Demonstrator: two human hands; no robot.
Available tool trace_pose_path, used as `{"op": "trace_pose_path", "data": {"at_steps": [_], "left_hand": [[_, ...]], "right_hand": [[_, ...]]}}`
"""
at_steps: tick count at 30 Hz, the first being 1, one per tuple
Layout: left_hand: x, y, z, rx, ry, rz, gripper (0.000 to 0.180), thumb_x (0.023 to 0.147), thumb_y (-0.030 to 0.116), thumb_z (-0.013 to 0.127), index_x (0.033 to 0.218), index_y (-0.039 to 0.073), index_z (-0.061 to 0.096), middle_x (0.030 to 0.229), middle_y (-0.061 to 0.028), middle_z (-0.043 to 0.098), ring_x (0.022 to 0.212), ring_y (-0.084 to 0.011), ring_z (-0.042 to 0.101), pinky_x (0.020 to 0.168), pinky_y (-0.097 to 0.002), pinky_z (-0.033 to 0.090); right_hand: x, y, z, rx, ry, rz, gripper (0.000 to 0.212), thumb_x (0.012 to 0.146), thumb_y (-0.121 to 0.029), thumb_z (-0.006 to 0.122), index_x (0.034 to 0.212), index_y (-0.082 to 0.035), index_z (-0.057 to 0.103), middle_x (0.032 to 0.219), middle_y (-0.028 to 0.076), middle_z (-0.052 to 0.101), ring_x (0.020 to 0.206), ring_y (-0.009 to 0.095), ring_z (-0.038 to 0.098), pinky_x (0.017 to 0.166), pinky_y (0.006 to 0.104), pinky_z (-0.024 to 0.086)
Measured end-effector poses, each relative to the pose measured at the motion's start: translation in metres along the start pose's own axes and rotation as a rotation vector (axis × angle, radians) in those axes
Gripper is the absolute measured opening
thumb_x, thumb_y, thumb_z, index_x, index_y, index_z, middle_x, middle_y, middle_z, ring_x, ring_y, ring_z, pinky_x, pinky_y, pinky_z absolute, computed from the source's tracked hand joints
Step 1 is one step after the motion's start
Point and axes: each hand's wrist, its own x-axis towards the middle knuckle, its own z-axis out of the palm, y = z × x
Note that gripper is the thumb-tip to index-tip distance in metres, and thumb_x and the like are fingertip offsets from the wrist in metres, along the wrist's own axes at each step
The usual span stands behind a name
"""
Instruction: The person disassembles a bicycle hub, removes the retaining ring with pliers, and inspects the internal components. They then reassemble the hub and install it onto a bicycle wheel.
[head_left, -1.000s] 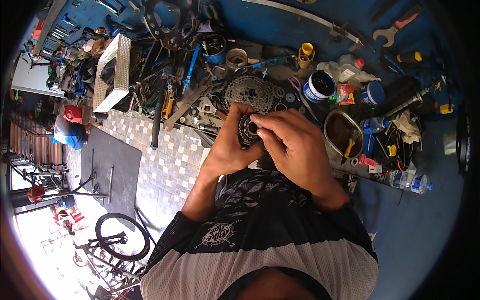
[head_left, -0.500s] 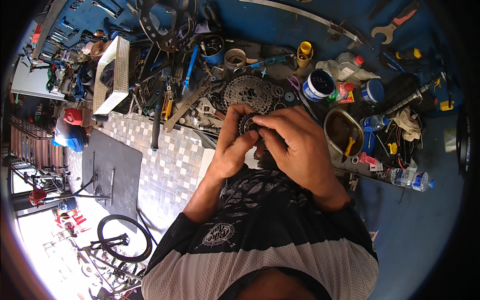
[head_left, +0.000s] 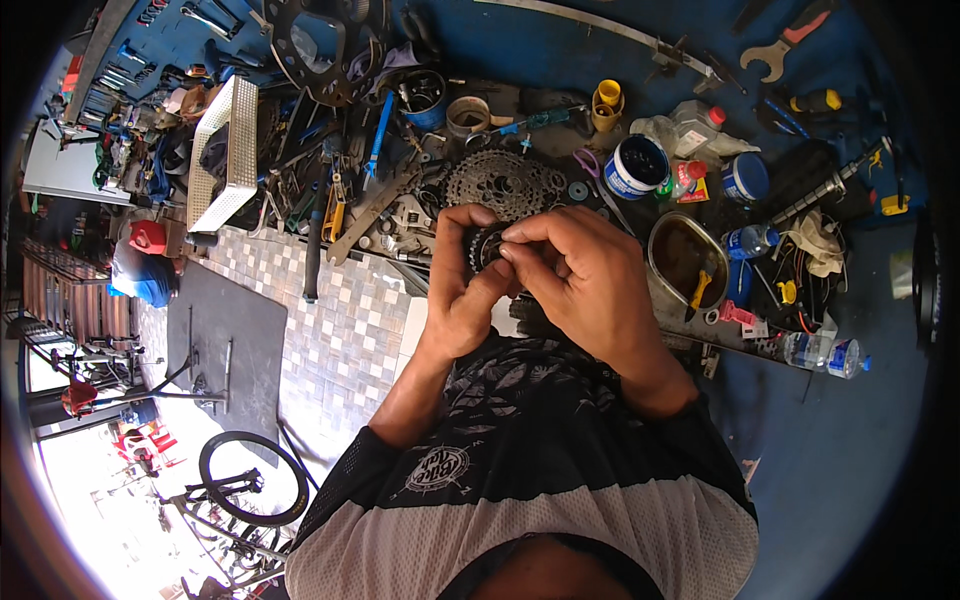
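Observation:
My left hand (head_left: 462,305) is closed around a small dark ring-shaped bicycle part with a toothed rim (head_left: 482,252), held up in front of my chest at the bench edge. Thumb and index finger of my right hand (head_left: 590,285) are pinched together at the part's inner side. Whatever lies between those fingertips is hidden or too small to name. Just beyond both hands, a large bicycle cassette (head_left: 490,180) lies flat on the bench. Below the fingers shows a dark ridged shape (head_left: 530,318), partly covered by my right hand.
On the right stand a metal basin of brown liquid (head_left: 660,262), an open white-and-blue tub (head_left: 636,168) and plastic bottles (head_left: 825,355). A big wrench (head_left: 372,215), a hammer-like tool (head_left: 315,240) and a white perforated basket (head_left: 238,150) lie left. A bicycle wheel (head_left: 255,478) shows lower left.
The toothed part and both hands have shifted slightly left. My right fingertips have moved a little along the part, still pinched together.

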Motion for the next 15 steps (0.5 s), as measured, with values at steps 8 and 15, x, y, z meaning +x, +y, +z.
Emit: {"op": "trace_pose_path", "data": {"at_steps": [8,15], "left_hand": [[0.0,-0.01,0.008,-0.229,0.088,0.039,0.043,0.096,0.002,0.056,0.136,0.005,0.042,0.103,-0.0083,0.061,0.081,-0.0131,0.059,0.071,-0.0285,0.052],[-0.001,-0.008,0.007,-0.306,0.056,0.019,0.042,0.096,0.003,0.057,0.136,0.006,0.042,0.106,-0.0092,0.061,0.086,-0.0149,0.059,0.073,-0.0301,0.052]], "right_hand": [[0.0,0.001,0.0,0.04,-0.041,-0.02,0.017,0.088,-0.004,0.079,0.103,-0.005,0.072,0.095,0.011,0.071,0.089,0.032,0.07,0.077,0.0415,0.057],[0.005,0.001,-0.003,-0.057,-0.019,-0.166,0.023,0.084,-0.001,0.081,0.106,-0.006,0.077,0.096,0.008,0.07,0.089,0.028,0.068,0.078,0.0383,0.054]]}}
